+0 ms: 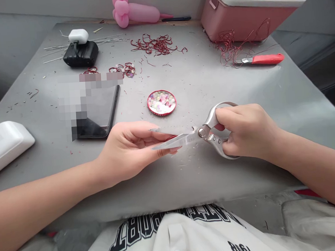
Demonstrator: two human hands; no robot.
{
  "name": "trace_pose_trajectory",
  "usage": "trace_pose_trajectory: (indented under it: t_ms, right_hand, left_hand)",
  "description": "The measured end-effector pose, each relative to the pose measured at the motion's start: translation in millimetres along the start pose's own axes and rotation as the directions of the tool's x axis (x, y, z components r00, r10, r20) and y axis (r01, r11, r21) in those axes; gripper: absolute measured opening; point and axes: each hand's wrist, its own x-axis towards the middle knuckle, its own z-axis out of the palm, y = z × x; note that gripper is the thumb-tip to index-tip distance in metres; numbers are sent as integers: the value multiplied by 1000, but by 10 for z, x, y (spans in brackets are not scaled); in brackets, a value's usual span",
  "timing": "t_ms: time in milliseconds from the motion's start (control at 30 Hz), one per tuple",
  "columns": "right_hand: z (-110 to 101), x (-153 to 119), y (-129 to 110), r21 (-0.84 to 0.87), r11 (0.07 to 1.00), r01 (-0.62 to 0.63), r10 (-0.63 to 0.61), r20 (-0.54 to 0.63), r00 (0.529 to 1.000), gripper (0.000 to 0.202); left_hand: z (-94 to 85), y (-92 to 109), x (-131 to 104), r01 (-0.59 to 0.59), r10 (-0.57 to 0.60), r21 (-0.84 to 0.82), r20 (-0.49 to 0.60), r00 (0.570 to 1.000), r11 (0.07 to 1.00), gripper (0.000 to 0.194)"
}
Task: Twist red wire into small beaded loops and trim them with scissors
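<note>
Red wire piece pinched in left hand fingers, between steel scissors blades; right hand fingers gripping handles. Cut wire bits piled upper centre; cutting partway.

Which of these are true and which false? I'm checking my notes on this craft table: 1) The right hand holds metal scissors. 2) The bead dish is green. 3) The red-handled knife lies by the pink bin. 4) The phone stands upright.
1) True: the right hand grips the handles of the scissors, whose blades reach the left hand, which pinches a small red piece.
2) False: the bead dish has a red rim.
3) True: the red-handled knife lies just in front of the pink bin.
4) False: the phone lies flat on the table.
</note>
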Motion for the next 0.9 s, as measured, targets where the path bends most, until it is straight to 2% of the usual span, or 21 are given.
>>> trace_pose_trajectory:
  t_ms: [167, 267, 533, 800, 900]
  right_hand:
    - [8, 11, 6, 41, 998, 55, -54, -27, 998, 32]
    - [8, 18, 11, 74, 994, 76, -74, -31, 997, 36]
    - [-4, 39, 9, 154, 983, 104, -99, -38, 994, 33]
    - [62, -42, 62, 297, 948, 110, -118, 9, 993, 34]
    - [51, -19, 57, 261, 957, 126, -129, -8, 992, 34]
  left_hand:
    - [-51, -20, 17, -165, 158, 63, 101, 982, 984, 28]
    - [-69, -32, 19, -216, 204, 90, 125, 971, 972, 27]
    - [-42, 3, 24, -168, 164, 104, 43, 986, 980, 21]
    - [-85, 15, 18, -76, 72, 39, 100, 992, 996, 16]
    - [-57, 23, 18, -26, 27, -18, 82, 996, 1000, 15]
